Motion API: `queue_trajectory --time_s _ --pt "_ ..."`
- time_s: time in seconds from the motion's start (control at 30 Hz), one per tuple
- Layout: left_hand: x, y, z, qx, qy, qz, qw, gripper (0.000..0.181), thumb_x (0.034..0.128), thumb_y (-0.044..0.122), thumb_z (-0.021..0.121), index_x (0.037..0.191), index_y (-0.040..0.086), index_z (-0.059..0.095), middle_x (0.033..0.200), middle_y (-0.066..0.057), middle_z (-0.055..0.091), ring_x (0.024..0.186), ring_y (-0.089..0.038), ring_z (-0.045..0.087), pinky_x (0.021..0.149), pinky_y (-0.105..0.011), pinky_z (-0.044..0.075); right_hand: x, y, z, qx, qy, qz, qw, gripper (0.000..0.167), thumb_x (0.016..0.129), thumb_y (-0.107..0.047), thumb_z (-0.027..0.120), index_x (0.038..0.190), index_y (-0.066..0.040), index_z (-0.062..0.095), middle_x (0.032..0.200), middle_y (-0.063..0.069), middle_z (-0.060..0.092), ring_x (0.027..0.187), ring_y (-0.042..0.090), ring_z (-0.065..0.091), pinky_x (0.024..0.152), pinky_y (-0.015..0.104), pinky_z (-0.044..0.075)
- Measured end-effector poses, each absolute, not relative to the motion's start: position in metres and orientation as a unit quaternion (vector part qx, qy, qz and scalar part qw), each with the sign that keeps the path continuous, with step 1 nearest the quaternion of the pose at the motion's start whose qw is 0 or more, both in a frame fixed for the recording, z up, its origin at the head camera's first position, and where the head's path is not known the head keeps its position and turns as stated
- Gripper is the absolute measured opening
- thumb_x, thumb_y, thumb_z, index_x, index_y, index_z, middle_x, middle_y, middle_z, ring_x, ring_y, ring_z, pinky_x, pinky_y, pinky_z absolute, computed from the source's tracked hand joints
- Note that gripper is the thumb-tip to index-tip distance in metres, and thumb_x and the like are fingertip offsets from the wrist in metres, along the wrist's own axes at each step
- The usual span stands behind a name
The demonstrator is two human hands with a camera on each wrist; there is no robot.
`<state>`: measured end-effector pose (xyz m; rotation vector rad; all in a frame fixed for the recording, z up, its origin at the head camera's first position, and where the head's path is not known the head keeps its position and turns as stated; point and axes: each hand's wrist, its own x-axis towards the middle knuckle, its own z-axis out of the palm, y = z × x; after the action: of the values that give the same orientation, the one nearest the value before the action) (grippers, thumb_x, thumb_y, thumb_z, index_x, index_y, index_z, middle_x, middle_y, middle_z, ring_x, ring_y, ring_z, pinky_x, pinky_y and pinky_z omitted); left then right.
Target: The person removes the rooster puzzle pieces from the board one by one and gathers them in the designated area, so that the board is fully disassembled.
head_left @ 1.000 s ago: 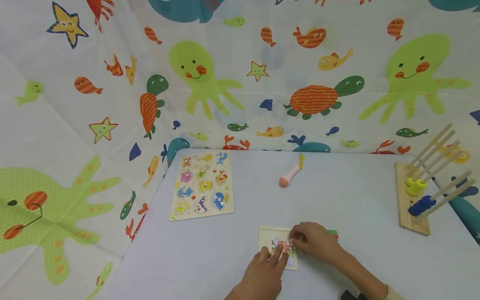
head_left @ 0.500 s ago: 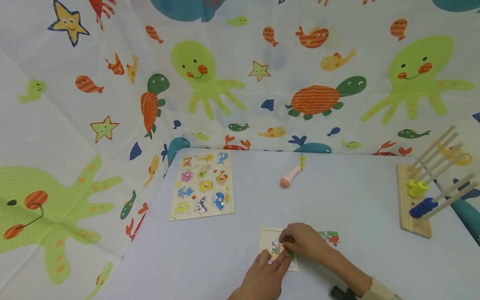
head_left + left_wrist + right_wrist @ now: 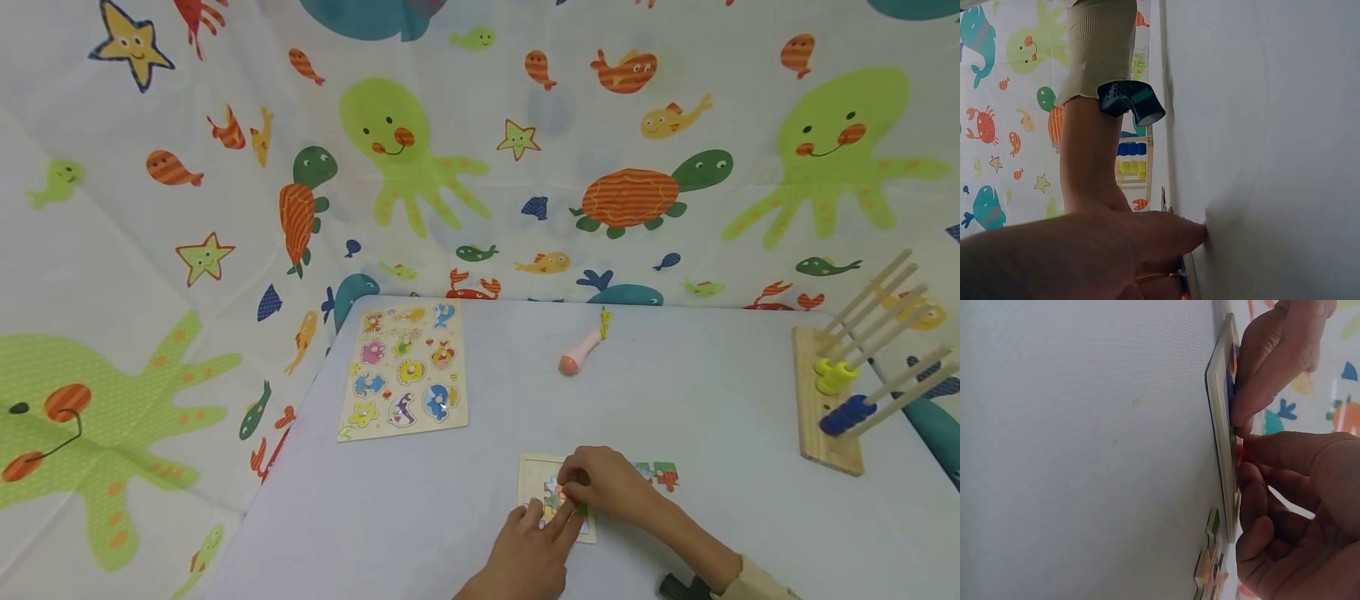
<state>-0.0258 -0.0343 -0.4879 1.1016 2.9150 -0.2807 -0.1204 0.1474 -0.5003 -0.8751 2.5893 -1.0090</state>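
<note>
A small wooden jigsaw tray [image 3: 530, 475] lies on the white table with several colored pieces fitted inside. My left hand [image 3: 531, 554] rests on its near side, fingers extended over the pieces. Over the tray's right half, my right hand [image 3: 611, 485] pinches a small jigsaw piece, seen as a red bit [image 3: 1240, 454] between thumb and fingertips in the right wrist view. The fingers hide most of that piece and part of the picture beneath. Loose jigsaw pieces [image 3: 665, 476] lie just right of the tray, partly behind the right hand.
A knob puzzle board [image 3: 408, 372] with sea animals lies at back left. A pink toy microphone [image 3: 579, 353] is at the back middle. On the right stands a wooden peg rack [image 3: 817, 417] with yellow and blue rings. A patterned cloth hangs behind the table.
My right hand has moved left and inward over the tray, uncovering more of the loose pieces. The left hand has stayed nearly in place. Little differs over the last half second.
</note>
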Motion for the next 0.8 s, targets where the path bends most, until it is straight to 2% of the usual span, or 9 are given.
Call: queue_trajectory --time_s 0.17,0.43,0.8 --pt "-0.0267 -0.0337 -0.4880 0.349 0.932 -0.101 0.023 0.071 0.0863 0.049 0.067 0.148 0.025 0.042 0.151 0.014 0.041 0.103 -0.016 0.041 0.085 -0.031 0.042 -0.1193 0.1474 -0.4987 -0.287 0.882 -0.355 0.114 0.009 0.087 -0.014 0.076 0.084 -0.020 0.070 0.077 -0.016 0.056 0.066 0.003 0.051 0.058 0.025 0.046" --pt "-0.0282 -0.0334 -0.4887 0.350 0.932 -0.088 0.034 0.069 0.0862 0.047 0.068 0.146 0.024 0.044 0.149 0.015 0.044 0.101 -0.015 0.041 0.083 -0.032 0.043 -0.1181 0.1484 -0.4965 -0.282 0.873 -0.377 0.125 0.011 0.086 -0.015 0.076 0.082 -0.021 0.068 0.070 -0.016 0.056 0.062 0.003 0.048 0.055 0.024 0.043" --pt "-0.0282 -0.0337 -0.4914 0.347 0.933 -0.088 0.043 0.070 0.0868 0.047 0.068 0.148 0.025 0.041 0.152 0.016 0.039 0.106 -0.016 0.042 0.086 -0.035 0.043 -0.1192 0.1486 -0.5001 -0.270 0.852 -0.425 0.145 0.009 0.087 -0.013 0.075 0.083 -0.018 0.068 0.071 -0.014 0.062 0.064 0.005 0.057 0.058 0.026 0.048"
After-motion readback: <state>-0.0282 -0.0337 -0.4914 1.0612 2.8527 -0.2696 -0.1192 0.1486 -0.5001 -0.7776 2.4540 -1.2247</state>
